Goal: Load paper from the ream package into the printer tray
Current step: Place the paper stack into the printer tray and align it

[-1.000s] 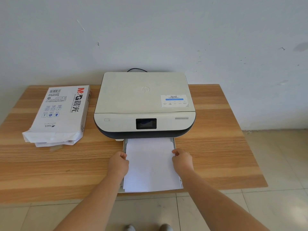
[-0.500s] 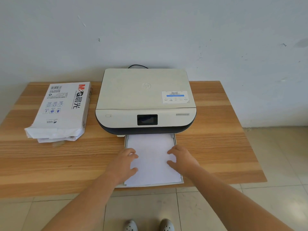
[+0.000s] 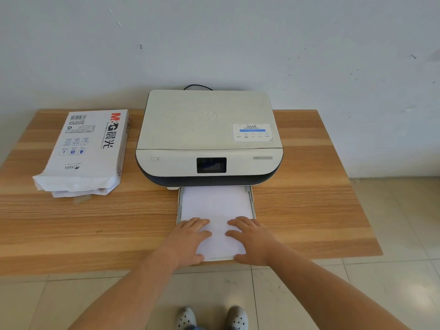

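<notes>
A cream and dark printer (image 3: 209,136) sits at the middle of the wooden table (image 3: 309,206). Its tray (image 3: 252,201) is pulled out toward me with a white paper stack (image 3: 215,203) lying in it. My left hand (image 3: 188,239) rests flat on the stack's near left part, fingers spread. My right hand (image 3: 252,239) lies flat on the near right part, fingers spread. Neither hand grips anything. The opened white ream package (image 3: 85,151) lies to the left of the printer, its torn end toward me.
A black cable (image 3: 197,86) runs behind the printer against the white wall. The table's front edge lies just below my hands, with tiled floor (image 3: 357,282) and my feet in grey shoes (image 3: 212,317) beneath.
Both hands have moved from the paper's side edges onto its top and slid nearer to me, now lying flat. The tray and paper look pushed slightly further into the printer.
</notes>
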